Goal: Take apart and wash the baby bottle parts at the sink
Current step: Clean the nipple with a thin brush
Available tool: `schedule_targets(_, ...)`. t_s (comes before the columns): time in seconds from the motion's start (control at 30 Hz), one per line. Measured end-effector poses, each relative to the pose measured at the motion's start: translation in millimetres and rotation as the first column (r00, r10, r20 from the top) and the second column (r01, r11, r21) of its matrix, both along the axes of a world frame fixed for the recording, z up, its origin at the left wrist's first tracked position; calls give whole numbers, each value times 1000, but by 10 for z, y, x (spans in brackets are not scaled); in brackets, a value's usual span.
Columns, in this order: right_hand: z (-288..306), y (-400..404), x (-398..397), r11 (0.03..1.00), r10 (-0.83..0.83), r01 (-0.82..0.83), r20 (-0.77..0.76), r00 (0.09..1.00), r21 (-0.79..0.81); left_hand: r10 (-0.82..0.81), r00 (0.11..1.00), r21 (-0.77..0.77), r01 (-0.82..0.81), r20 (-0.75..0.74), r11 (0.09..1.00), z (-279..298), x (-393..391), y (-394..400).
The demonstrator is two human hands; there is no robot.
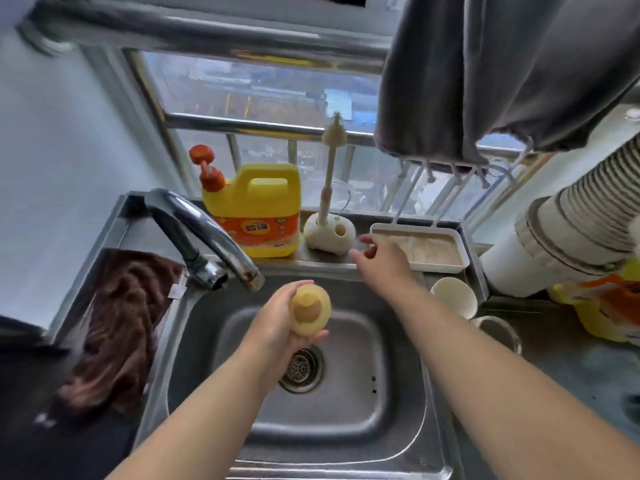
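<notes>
Landmark: the sink, a steel basin with its drain near the middle.
Left hand: the left hand hung over the sink, just above the drain, fingers and thumb curled round a yellowish bottle part.
Bottle part: round, its flat face turned up toward the camera; held clear of the sink walls and just below and right of the tap spout.
Right hand: the right hand reached over the sink's back rim, fingers loosely spread and holding nothing that could be seen; it was blurred.
Tap: the tap rose from the sink's back left corner and its spout ended over the basin's back edge.
Back ledge: behind the sink stood a yellow soap jug, then a white stand with a brush upright in it, then a white tray at the right end.
Right rim: a white cup and a clear part lay on the tabletop just beside the sink's right edge.
Left rim: a brown cloth draped beside the sink's left edge.
Open room: the basin floor around the drain lay bare, with free space between the two forearms.
</notes>
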State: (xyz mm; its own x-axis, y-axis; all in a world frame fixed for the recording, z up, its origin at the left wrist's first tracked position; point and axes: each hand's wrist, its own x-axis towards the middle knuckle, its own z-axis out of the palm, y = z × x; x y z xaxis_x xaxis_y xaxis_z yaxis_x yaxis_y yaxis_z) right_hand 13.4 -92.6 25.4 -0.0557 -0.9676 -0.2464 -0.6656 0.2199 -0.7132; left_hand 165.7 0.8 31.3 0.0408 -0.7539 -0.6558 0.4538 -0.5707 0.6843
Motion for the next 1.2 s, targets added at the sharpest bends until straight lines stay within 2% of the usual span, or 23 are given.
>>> schedule_targets(0.17, -157, -577, 224, 998, -68, 67, 118, 991, 9, 9, 1000, 1, -9, -14, 1000, -77, 211, -28)
schedule_targets(0.3, -200, -781, 332, 983, -185, 171, 318, 930, 72, 21, 1000, 56, -22, 6, 998, -200, 325, 60)
schedule_targets(0.43, -182, -803, 362, 968, -249, 242, 347, 904, 64, -15, 1000, 61, 14, 23, 998, -240, 423, 130)
schedule_targets(0.53, -51, -705, 309, 958, -234, 265, 235, 943, -111, -190, 979, -11, 191, 80, 982, -127, 503, 179)
schedule_targets(0.63, 178, -488, 226, 907, -170, 194, 96, 981, -374, -415, 890, -77, 435, 190, 897, 129, 538, 228)
schedule_targets(0.7, 350, -302, 221, 909, -77, 106, 89, 993, -403, -505, 829, -117, 541, 240, 833, 356, 547, 246)
schedule_targets(0.77, 498, -121, 287, 939, 53, -7, 125, 991, -345, -538, 813, -195, 578, 224, 792, 630, 556, 262)
schedule_targets(0.87, 693, 29, 442, 937, 217, -163, 151, 964, -309, -489, 862, -354, 503, 136, 788, 1072, 614, 276)
schedule_targets(0.93, 828, 64, 555, 930, 278, -222, 167, 946, -293, -407, 903, -441, 423, 134, 792, 1312, 689, 271)
schedule_targets(1.0, 924, 87, 663, 934, 306, -251, 207, 929, -254, -280, 943, -478, 331, 178, 814, 1468, 762, 245)
schedule_targets(1.07, 981, 118, 764, 937, 323, -279, 221, 920, -210, -114, 947, -513, 260, 299, 818, 1532, 837, 201)
schedule_targets(1.13, 998, 140, 847, 930, 352, -325, 164, 922, -170, 37, 852, -562, 310, 521, 767, 1544, 925, 155)
schedule_targets(1.2, 1009, 148, 909, 925, 371, -357, 101, 923, -130, 174, 619, -536, 465, 766, 704, 1531, 1051, 88)
